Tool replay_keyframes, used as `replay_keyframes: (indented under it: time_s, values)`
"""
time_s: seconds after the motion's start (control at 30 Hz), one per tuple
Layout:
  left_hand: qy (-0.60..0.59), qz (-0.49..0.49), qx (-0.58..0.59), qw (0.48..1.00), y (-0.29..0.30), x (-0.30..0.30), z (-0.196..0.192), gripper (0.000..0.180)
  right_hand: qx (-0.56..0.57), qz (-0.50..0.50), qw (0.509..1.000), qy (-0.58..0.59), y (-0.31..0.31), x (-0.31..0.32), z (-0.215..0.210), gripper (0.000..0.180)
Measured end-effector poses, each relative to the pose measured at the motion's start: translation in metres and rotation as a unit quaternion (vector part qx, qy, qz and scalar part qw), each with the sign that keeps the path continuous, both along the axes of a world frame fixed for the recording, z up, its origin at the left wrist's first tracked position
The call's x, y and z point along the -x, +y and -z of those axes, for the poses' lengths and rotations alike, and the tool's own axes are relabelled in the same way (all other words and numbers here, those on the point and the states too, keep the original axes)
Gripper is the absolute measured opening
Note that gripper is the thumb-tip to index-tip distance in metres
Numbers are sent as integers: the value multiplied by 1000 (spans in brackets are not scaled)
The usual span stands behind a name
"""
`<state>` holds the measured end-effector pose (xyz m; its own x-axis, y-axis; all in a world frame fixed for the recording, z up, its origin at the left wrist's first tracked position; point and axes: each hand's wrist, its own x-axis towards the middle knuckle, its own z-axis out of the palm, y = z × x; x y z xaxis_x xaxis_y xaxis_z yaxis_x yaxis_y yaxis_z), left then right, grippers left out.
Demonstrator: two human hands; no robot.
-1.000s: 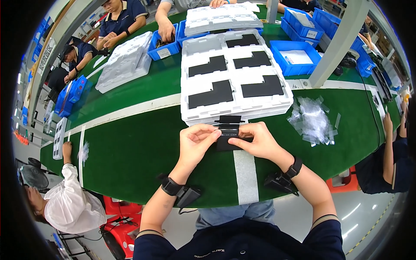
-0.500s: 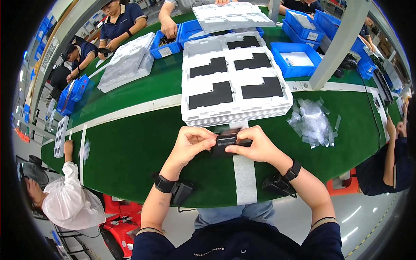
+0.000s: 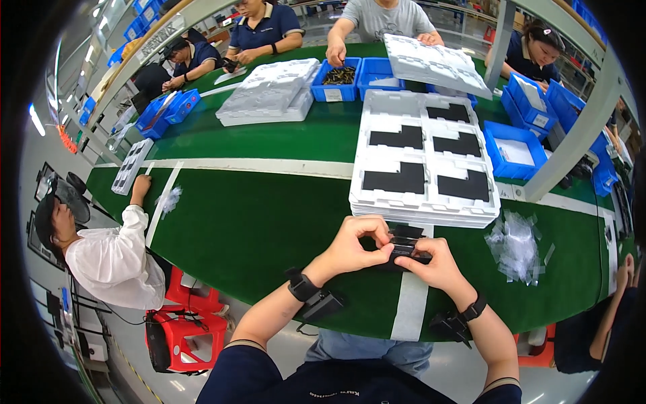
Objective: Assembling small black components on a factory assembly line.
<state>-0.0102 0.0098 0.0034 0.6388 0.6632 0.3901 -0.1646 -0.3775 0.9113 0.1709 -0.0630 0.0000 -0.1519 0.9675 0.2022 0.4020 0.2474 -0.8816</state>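
In front of the tray stack, I hold a black flat piece (image 3: pixel 404 250) with a glossy edge between both hands. My left hand (image 3: pixel 356 248) pinches it near its upper left side, thumb and index finger together. On the other side my right hand (image 3: pixel 436 266) grips it, thumb lying along the front. Fingers cover much of the piece, so its full outline cannot be made out. Just beyond stands a stack of white moulded trays (image 3: pixel 424 217). L-shaped black flat pieces (image 3: pixel 393 178) lie in several of the top tray's pockets; its far left pocket holds none.
A pile of clear plastic strips (image 3: pixel 515 249) lies right of my hands on the green table (image 3: pixel 269 222). Blue bins (image 3: pixel 517 151) and a metal post (image 3: pixel 572 141) stand at the right. Other white trays (image 3: pixel 266 94) lie farther back. Several people work around the table.
The whole view has swung left, so table and trays appear farther right. Both my hands still hold the black piece. Across the table, a person's hand has lifted from the blue bin of small parts.
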Motion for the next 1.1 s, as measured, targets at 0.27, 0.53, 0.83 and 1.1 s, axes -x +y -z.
replay_keyframes:
  time_s: [0.27,0.53,0.83,1.1]
  values:
    - [50,56,132,988,1,-8,6,19,-7,113,990,87,2,-6,22,23]
    - [37,7,119,992,4,-8,14,13,-45,151,976,152,1,-2,16,16]
    - [53,-9,113,992,5,-10,18,15,-15,157,899,409,2,-22,11,21]
    - [-6,52,156,986,6,-12,19,17,19,79,968,239,0,-6,7,13]
